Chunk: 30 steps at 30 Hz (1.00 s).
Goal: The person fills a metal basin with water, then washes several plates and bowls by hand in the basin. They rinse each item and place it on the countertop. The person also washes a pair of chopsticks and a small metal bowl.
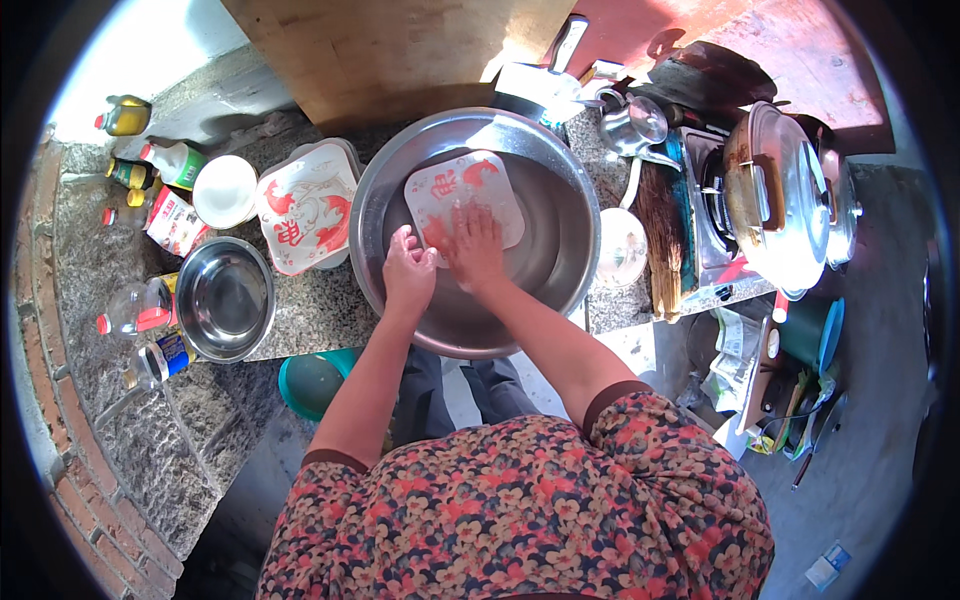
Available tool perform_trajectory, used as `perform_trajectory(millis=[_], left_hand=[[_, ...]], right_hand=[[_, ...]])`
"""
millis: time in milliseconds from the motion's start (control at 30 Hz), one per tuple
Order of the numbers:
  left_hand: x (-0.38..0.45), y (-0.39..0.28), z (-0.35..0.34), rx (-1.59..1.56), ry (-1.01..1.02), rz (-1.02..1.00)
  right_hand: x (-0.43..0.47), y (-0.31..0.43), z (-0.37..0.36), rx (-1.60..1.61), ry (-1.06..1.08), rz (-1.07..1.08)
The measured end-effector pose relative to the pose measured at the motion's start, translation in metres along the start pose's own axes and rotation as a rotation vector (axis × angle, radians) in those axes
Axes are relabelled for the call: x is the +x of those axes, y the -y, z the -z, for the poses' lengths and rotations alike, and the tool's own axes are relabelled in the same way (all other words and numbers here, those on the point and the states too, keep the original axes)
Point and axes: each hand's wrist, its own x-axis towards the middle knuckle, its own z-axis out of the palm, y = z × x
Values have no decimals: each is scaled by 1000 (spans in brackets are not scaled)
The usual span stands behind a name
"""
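A wide stainless-steel basin (570, 277) stands before me on the counter. Inside it is a square white plate (499, 217) with rounded corners and red fish decoration. My right hand (478, 244) lies palm down on the plate's face, fingers slightly spread and pointing away from me. At the plate's near left edge is my left hand (410, 270), fingers curled up and thumb apart; whether it grips the rim cannot be made out. Left of the basin, a similar plate (307, 206) tops a stack. Whether the basin holds water is unclear.
White bowls (225, 191), a smaller steel basin (226, 300) and several bottles (139, 309) occupy the left side. To the right are a ladle (621, 244), a straw brush (664, 240), a steel kettle (634, 124) and a gas stove (709, 202) bearing a lidded pan (780, 199).
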Motion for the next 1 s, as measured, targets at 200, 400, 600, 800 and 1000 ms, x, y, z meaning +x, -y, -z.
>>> perform_trajectory(millis=[200, 400, 600, 800, 1000], left_hand=[[20, 26, -39, 22, 117, 165], [20, -4, -31, -166, 258, 481], [20, 43, -54, -215, 45, 210], [41, 2, -19, -543, 201, 535], [68, -8, 2, -437, 315, 726]], right_hand=[[-28, -31, 27, -2, 157, 193], [52, -47, 37, -116, -123, 139], [52, -11, -7, 92, 5, 439], [2, -30, 59, 123, 168, 609], [3, -17, 94, 4, 200, 505]])
